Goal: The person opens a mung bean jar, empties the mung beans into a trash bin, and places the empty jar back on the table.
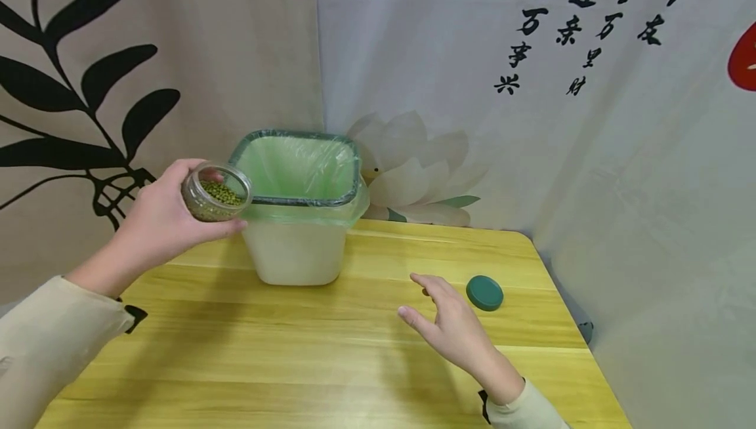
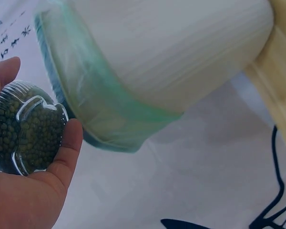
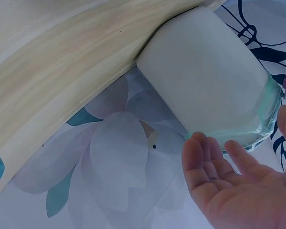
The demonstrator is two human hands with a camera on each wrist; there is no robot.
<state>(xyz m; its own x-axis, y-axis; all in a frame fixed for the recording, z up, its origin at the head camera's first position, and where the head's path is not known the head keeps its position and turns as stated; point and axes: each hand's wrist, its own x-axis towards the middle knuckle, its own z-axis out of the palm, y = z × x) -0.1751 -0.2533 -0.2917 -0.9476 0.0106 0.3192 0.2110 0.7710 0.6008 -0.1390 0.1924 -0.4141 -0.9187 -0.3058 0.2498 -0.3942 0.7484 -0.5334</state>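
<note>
Beans (image 1: 222,193) lie in a clear jar (image 1: 202,208), and the left hand (image 1: 155,218) is clamped on that jar, its thumb along the near side and its fingers curled round the far side. The jar is held up off the worktop (image 1: 307,363), lidless, its mouth tilted to the right towards the bin (image 1: 295,252). It overlaps the left end of the bin's rim in the head view; whether glass and rim touch cannot be told. The bin stands upright by the far edge of the worktop, well to the left of the far right corner, with a pale green bag (image 1: 283,163) lining it and folded over the rim. The right hand (image 1: 455,330) is empty and half open, thumb and fingers well apart and loosely bent, hovering above the right half of the worktop. Just beyond its knuckles, a round green lid (image 1: 485,292) lies near the worktop's right edge, apart from the fingers. Behind the far edge hangs a printed cloth (image 1: 413,48).
</note>
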